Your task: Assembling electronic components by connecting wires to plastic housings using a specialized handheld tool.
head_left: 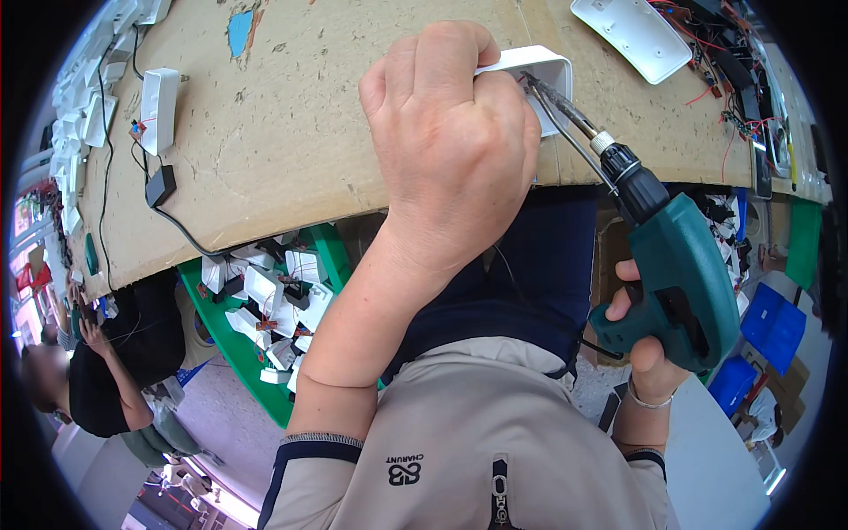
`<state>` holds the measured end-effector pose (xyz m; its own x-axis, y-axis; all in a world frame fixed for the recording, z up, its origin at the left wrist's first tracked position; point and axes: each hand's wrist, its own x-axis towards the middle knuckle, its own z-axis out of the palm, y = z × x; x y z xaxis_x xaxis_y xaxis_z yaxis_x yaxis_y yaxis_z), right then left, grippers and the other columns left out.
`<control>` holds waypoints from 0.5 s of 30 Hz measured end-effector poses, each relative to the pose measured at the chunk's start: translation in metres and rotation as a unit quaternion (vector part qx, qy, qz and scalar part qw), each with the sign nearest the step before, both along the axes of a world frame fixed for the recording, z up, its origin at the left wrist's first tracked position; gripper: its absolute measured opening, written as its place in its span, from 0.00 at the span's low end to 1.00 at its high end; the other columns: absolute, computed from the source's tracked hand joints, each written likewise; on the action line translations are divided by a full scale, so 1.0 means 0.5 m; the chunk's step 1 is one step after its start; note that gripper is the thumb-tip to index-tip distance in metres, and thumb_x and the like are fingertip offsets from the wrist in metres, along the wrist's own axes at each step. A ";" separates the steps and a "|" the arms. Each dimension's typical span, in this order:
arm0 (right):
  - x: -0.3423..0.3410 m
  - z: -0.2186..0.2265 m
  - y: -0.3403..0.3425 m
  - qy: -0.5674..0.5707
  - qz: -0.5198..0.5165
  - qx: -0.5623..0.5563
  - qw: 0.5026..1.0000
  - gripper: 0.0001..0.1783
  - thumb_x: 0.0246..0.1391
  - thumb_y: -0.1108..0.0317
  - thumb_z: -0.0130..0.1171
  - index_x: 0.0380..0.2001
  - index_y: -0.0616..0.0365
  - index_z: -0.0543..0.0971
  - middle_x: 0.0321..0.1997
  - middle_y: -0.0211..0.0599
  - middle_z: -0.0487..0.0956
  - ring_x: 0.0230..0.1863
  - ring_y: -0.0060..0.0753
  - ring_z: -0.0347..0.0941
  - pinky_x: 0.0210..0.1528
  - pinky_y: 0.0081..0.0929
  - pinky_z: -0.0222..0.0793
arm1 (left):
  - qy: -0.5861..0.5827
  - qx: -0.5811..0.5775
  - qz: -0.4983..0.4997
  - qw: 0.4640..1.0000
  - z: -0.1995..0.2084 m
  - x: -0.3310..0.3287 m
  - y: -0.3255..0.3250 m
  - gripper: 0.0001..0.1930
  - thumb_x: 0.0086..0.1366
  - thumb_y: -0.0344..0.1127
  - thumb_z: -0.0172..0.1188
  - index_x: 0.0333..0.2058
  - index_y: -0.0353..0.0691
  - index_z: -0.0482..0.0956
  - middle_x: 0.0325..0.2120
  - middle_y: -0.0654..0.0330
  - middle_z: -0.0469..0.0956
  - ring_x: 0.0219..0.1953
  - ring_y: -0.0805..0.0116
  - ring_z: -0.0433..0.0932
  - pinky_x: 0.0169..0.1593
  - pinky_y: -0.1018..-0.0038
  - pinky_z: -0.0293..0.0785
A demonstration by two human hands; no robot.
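Note:
My left hand [450, 132] is closed around a white plastic housing [558, 67] at the far side of the table, its knuckles hiding much of the part. In my right hand [649, 358] is a green soldering gun [685, 265], gripped by its handle with fingers at the trigger. Its metal tip and a thin feed tube slant up and left into the open side of the housing, close to my left fingers. Whether the tip touches anything inside cannot be made out. A cord runs from the bottom of the handle.
A white cover [632, 37] lies at the far right, beside circuit boards with red wires [738, 84]. To the left stand a white housing [159, 110] and a corded black block [162, 186]. Below the worn table [274, 115], a green crate [333, 252] holds white parts. Another person [110, 380] works at left.

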<state>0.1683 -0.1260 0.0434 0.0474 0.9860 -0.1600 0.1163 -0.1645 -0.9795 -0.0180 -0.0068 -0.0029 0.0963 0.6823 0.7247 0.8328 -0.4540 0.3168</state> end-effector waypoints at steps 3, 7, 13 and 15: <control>0.001 -0.001 -0.001 0.001 0.004 0.007 1.000 0.43 0.26 0.43 0.63 0.43 0.65 0.70 0.39 0.38 0.74 0.31 0.23 0.69 0.32 0.18 0.64 | 0.003 0.003 0.002 1.000 -0.001 0.000 0.000 0.02 0.40 0.28 0.58 0.16 0.36 0.75 0.26 0.60 0.69 0.29 0.66 0.67 0.35 0.71 0.60; -0.001 0.000 -0.002 0.008 0.002 0.003 1.000 0.44 0.26 0.43 0.63 0.44 0.65 0.69 0.39 0.38 0.74 0.32 0.24 0.69 0.34 0.19 0.65 | 0.006 0.006 0.003 1.000 -0.002 -0.001 0.001 0.02 0.40 0.28 0.58 0.15 0.36 0.75 0.26 0.60 0.69 0.30 0.66 0.67 0.35 0.71 0.60; 0.004 -0.019 -0.012 0.009 -0.025 0.045 0.999 0.51 0.28 0.44 0.66 0.52 0.67 0.60 0.43 0.54 0.72 0.28 0.27 0.73 0.29 0.17 0.70 | -0.004 0.007 0.002 1.000 -0.002 0.001 0.000 0.02 0.40 0.28 0.57 0.16 0.36 0.75 0.26 0.60 0.69 0.30 0.66 0.67 0.35 0.71 0.60; 0.002 -0.018 -0.014 0.012 -0.030 0.044 0.998 0.51 0.28 0.44 0.65 0.52 0.67 0.59 0.44 0.54 0.71 0.29 0.27 0.73 0.29 0.17 0.70 | -0.002 0.005 0.002 1.000 0.000 0.001 -0.001 0.02 0.40 0.28 0.57 0.16 0.36 0.75 0.26 0.60 0.69 0.30 0.66 0.67 0.35 0.71 0.60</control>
